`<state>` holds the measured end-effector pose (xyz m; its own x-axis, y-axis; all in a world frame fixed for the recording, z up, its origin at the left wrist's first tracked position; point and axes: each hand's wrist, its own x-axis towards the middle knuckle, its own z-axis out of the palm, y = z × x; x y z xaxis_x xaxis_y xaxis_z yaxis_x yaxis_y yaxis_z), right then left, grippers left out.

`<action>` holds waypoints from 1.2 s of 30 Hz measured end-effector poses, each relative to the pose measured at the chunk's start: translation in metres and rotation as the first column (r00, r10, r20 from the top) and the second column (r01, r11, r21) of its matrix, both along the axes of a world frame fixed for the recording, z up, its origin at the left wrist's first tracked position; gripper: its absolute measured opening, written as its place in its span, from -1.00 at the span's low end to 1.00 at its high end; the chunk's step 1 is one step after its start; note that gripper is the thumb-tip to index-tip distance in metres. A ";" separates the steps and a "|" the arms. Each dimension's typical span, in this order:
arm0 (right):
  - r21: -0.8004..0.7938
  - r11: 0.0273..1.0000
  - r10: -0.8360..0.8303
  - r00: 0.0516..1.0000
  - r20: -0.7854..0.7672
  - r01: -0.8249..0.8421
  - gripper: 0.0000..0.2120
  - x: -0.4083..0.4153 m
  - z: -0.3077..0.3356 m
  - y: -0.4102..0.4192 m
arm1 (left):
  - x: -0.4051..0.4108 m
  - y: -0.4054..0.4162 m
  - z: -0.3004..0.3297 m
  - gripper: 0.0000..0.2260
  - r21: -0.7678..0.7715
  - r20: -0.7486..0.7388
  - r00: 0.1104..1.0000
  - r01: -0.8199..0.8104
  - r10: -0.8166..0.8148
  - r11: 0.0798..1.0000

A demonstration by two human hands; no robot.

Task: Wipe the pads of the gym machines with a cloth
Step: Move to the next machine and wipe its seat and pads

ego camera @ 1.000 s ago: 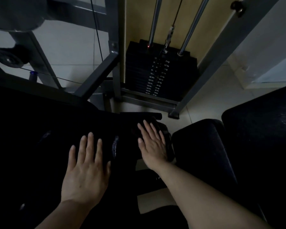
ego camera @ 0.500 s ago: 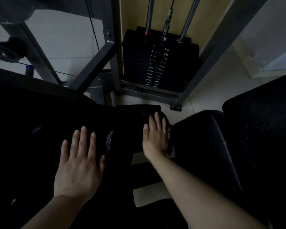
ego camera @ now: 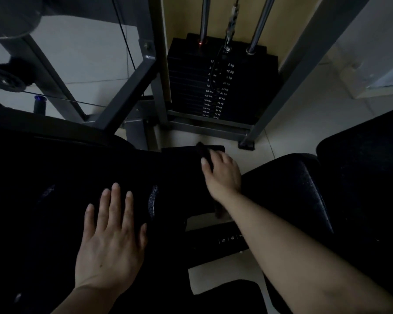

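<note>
From the head camera, looking down in dim light, the person's left hand [ego camera: 110,241] lies flat on a broad black pad [ego camera: 43,189] of the gym machine, fingers straight and slightly spread, palm down, holding nothing. The right hand [ego camera: 221,173] reaches further forward, over the far end of a narrower black pad [ego camera: 182,168] in the middle; its fingers are curled round a dark cloth [ego camera: 205,156], a fold of which sticks up past the knuckles. The cloth sits at that pad's front edge, just above the pale tiled floor [ego camera: 293,123]. To the right, a rounded black roller pad [ego camera: 293,189] lies close beside the right forearm. Beyond the hands stands the weight stack [ego camera: 191,87], marked in pounds and kilograms, between grey frame posts [ego camera: 304,71], with chrome guide rods [ego camera: 204,19] rising from it.
</note>
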<state>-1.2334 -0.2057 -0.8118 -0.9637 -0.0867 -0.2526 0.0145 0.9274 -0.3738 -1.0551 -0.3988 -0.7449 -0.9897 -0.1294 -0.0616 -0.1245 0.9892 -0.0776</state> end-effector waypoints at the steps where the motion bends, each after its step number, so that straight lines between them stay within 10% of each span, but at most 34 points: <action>1: -0.015 0.997 -0.078 0.996 0.053 0.079 -0.52 -0.015 0.000 -0.002 | 0.000 0.000 0.000 -0.42 0.000 -0.001 1.000 -0.001 0.001 1.000; 11: -0.180 0.971 -0.179 0.976 -0.122 0.155 -0.57 0.071 0.009 -0.033 | 0.000 0.001 0.002 -0.42 0.028 -0.011 1.000 -0.009 0.009 1.000; 18: -0.213 0.956 0.216 0.976 0.041 -0.203 -0.28 0.123 0.051 -0.040 | 0.001 0.000 0.005 -0.42 0.065 0.030 0.999 -0.013 0.011 0.998; 24: -0.026 0.983 -0.179 0.975 0.128 0.184 -0.57 -0.033 0.007 -0.034 | 0.001 0.000 0.005 -0.43 0.091 -0.004 1.000 -0.001 0.001 0.996; 36: -0.322 0.904 0.299 0.954 0.002 -0.282 -0.40 0.124 0.038 -0.026 | 0.000 0.001 0.005 -0.43 0.091 0.039 0.999 -0.021 0.018 0.996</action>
<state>-1.1097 -0.2313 -0.7738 -0.8706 -0.4435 -0.2128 -0.2114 0.7279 -0.6523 -1.0551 -0.3983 -0.7398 -0.9837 -0.1407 -0.1121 -0.1425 0.9898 0.0083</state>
